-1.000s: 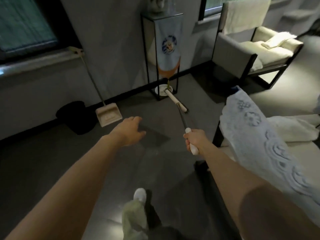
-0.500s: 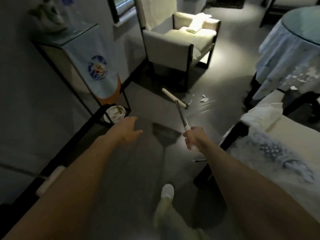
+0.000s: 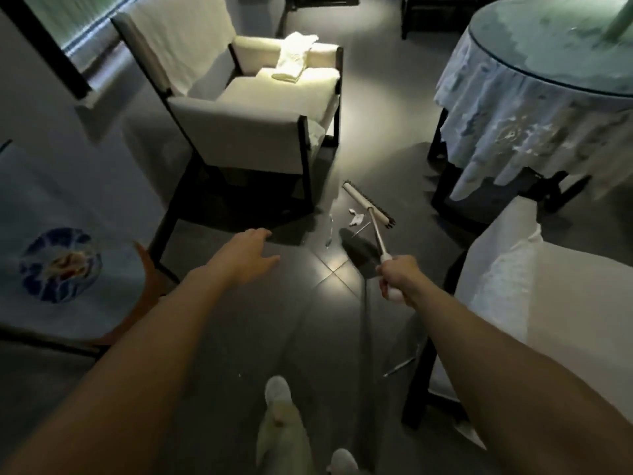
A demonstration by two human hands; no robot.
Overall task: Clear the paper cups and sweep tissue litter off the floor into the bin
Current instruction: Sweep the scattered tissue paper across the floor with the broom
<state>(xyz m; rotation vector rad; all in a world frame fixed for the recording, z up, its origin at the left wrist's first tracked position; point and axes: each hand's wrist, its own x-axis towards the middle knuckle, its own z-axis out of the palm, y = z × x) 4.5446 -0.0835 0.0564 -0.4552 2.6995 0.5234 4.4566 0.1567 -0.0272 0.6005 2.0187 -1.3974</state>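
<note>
Two scraps lie just left of the broom head; your right hand grips its handle, left hand slack, empty.

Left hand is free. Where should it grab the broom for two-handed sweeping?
Probably the bare metal shaft between the right hand and the brush head, approached from the left: the right hand fills the white grip, and that shaft is exposed, slanting away.

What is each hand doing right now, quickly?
Left hand: open, fingers spread, holding nothing.
Right hand: closed around the white grip of the broom.
</note>
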